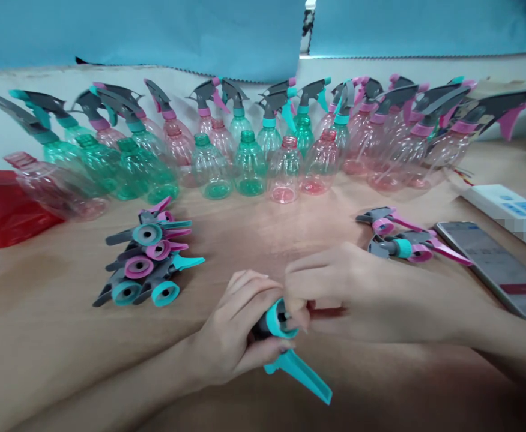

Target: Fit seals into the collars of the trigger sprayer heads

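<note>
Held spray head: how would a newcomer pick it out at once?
Find the row of bottles, then look nearer, below its middle. There the left hand grips a grey spray head with turquoise collar and trigger, the only one held.

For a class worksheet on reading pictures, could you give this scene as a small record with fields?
Left hand: holds a turquoise and grey spray head
Right hand: at its turquoise collar; any grip unclear
Left pile: loose spray heads, pink and turquoise
Right group: more loose heads, beside a phone
Back: green and pink bottles, some fitted with sprayers, some open
</note>
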{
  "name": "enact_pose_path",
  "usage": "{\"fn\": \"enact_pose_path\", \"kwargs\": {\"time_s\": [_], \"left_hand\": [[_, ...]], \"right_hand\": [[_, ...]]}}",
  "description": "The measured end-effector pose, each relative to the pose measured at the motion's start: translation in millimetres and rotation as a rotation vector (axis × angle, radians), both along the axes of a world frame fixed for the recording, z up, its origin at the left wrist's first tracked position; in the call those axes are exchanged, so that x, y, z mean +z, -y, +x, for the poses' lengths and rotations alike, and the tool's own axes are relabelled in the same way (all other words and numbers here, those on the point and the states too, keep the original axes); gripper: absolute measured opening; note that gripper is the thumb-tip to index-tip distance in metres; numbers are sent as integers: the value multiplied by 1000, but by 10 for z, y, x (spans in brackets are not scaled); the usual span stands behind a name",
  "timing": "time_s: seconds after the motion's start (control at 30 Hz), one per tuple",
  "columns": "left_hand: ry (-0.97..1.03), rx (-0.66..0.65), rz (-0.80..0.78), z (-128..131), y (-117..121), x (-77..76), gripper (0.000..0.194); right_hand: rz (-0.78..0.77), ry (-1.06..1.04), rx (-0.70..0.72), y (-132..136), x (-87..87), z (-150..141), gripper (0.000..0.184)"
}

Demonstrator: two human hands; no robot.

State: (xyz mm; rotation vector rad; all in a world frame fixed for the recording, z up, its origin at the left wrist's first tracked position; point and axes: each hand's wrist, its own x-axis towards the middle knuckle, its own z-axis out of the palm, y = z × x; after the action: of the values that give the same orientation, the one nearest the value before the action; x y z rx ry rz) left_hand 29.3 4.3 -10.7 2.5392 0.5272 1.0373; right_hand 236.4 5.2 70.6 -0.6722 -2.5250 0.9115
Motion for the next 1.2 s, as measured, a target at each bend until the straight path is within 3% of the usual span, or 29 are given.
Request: {"fn": "enact_pose_path", "kwargs": {"time_s": [0.27, 0.47, 0.93, 1.2], "left_hand": [[16, 21, -32, 35, -5, 43, 25], [27, 78, -70, 49, -12, 95, 31], [12, 199, -47, 65, -23, 69, 23], [37, 161, -66, 23, -22, -26, 30]], "right_hand": [[-38, -14, -6, 28, -16, 18, 22], [37, -6, -17, 21, 10, -5, 21], [205, 20, -226, -2, -179, -107, 12], [18, 20, -299, -57, -72, -39, 6]]}}
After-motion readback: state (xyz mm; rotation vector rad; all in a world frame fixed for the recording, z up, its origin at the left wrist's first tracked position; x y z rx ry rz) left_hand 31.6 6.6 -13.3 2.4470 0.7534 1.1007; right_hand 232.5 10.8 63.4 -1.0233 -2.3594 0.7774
